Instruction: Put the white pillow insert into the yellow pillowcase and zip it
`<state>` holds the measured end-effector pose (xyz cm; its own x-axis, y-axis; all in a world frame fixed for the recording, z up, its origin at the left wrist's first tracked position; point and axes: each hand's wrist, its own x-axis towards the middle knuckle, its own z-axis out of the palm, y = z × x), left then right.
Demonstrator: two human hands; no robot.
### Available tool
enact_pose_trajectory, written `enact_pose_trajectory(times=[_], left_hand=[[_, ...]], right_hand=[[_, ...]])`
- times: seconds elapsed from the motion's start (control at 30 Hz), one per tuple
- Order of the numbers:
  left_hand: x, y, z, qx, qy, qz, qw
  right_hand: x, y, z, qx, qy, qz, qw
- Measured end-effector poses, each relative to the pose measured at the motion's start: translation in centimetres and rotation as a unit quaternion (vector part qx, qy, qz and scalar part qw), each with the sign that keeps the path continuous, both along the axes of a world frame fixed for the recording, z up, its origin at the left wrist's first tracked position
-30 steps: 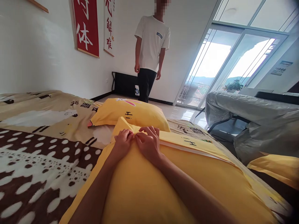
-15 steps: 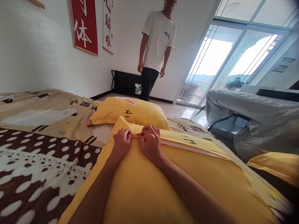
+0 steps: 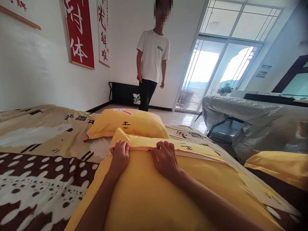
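Observation:
A large yellow pillow lies in front of me on the bed, its far edge showing a zip opening with white filling. My left hand pinches the case's edge near the left corner, fingers curled closed. My right hand grips the same edge a little further right, fingers bent over the seam. A second yellow pillow with a rabbit print lies just beyond.
The bed wears a beige and brown sheep-print cover. A person in a white T-shirt stands by the far wall. A table under grey plastic sheeting stands at right, with another yellow pillow below it. Glass doors fill the back.
My right hand has slid rightwards along the pillow's edge, away from my left hand. The view tilted up slightly and the standing person shifted a little left.

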<state>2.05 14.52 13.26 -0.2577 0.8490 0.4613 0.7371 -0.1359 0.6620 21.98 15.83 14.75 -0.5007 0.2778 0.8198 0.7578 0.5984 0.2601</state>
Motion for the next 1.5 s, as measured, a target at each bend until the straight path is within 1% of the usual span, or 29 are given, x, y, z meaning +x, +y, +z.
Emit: enact_pose_trajectory(times=[0.17, 0.3, 0.4, 0.47, 0.53, 0.6, 0.67, 0.73, 0.8, 0.83, 0.87, 0.93, 0.97, 1.0, 1.03, 1.07, 1.1, 1.17, 1.2, 1.23, 1.27, 1.3, 1.37, 1.5], left_hand=[[-0.2, 0.2, -0.3, -0.008, 0.021, 0.004, 1.0], [-0.4, 0.6, -0.6, -0.009, 0.027, 0.006, 1.0], [-0.6, 1.0, -0.6, -0.019, 0.034, 0.002, 0.999], [-0.9, 1.1, -0.4, -0.022, 0.027, -0.001, 0.999], [-0.9, 0.6, 0.1, 0.003, 0.016, -0.004, 1.0], [-0.3, -0.9, 1.0, 0.059, 0.028, -0.022, 0.998], [1.0, -3.1, 2.4, 0.121, 0.084, -0.06, 0.987], [3.1, -5.5, 4.0, 0.157, 0.166, -0.093, 0.969], [5.8, -6.8, 5.8, 0.158, 0.238, -0.099, 0.953], [7.3, -6.9, 6.8, 0.144, 0.269, -0.106, 0.946], [8.7, -6.4, 7.8, 0.116, 0.296, -0.114, 0.941], [11.4, -4.4, 9.5, 0.048, 0.328, -0.134, 0.934], [12.5, -3.1, 10.0, 0.027, 0.323, -0.127, 0.937], [13.4, -1.7, 10.1, 0.027, 0.295, -0.114, 0.948], [14.1, -0.5, 9.7, 0.042, 0.248, -0.101, 0.963], [14.5, 0.6, 8.9, 0.068, 0.186, -0.093, 0.976], [14.7, 1.4, 7.7, 0.091, 0.119, -0.097, 0.984], [14.5, 2.3, 4.9, 0.115, 0.021, -0.132, 0.984], [14.2, 2.4, 3.7, 0.113, 0.001, -0.157, 0.981], [13.9, 2.3, 2.7, 0.112, -0.001, -0.184, 0.977], [13.6, 2.1, 2.1, 0.111, 0.009, -0.207, 0.972], [13.4, 1.9, 1.8, 0.109, 0.027, -0.225, 0.968], [13.3, 1.3, 2.0, 0.099, 0.078, -0.241, 0.962], [13.9, 1.0, 2.6, 0.051, 0.191, -0.234, 0.952]], right_hand=[[1.7, 0.8, 0.2, -0.058, -0.013, 0.006, 0.998], [4.4, 1.5, 0.5, -0.103, 0.0, -0.022, 0.994], [6.0, 1.5, 0.3, -0.096, 0.003, 0.0, 0.995], [6.3, 1.3, -0.3, -0.086, 0.031, 0.02, 0.996], [6.2, 1.0, -1.0, -0.088, 0.073, 0.032, 0.993], [6.0, 0.8, -1.6, -0.095, 0.111, 0.036, 0.989], [5.9, 0.6, -1.8, -0.094, 0.133, 0.038, 0.986], [6.0, 0.4, -1.9, -0.089, 0.142, 0.048, 0.985], [6.2, 0.4, -1.9, -0.088, 0.151, 0.064, 0.983], [6.2, 0.4, -1.9, -0.088, 0.155, 0.072, 0.981], [6.2, 0.4, -2.0, -0.09, 0.157, 0.077, 0.98], [6.3, 0.3, -2.1, -0.097, 0.165, 0.07, 0.979], [6.3, 0.2, -2.2, -0.101, 0.172, 0.061, 0.978], [6.4, 0.1, -2.2, -0.106, 0.181, 0.051, 0.976], [6.5, 0.0, -2.3, -0.11, 0.192, 0.043, 0.974], [6.7, -0.2, -2.4, -0.113, 0.201, 0.037, 0.972], [6.8, -0.4, -2.4, -0.115, 0.208, 0.034, 0.971], [7.2, -0.8, -2.5, -0.116, 0.212, 0.036, 0.97], [7.3, -1.0, -2.5, -0.117, 0.212, 0.039, 0.969], [7.5, -1.1, -2.5, -0.118, 0.212, 0.042, 0.969], [7.5, -1.3, -2.4, -0.119, 0.213, 0.044, 0.969], [7.6, -1.4, -2.4, -0.12, 0.215, 0.045, 0.968], [7.8, -1.6, -2.2, -0.118, 0.219, 0.046, 0.968], [8.9, -1.6, -1.8, -0.104, 0.212, 0.045, 0.971]])
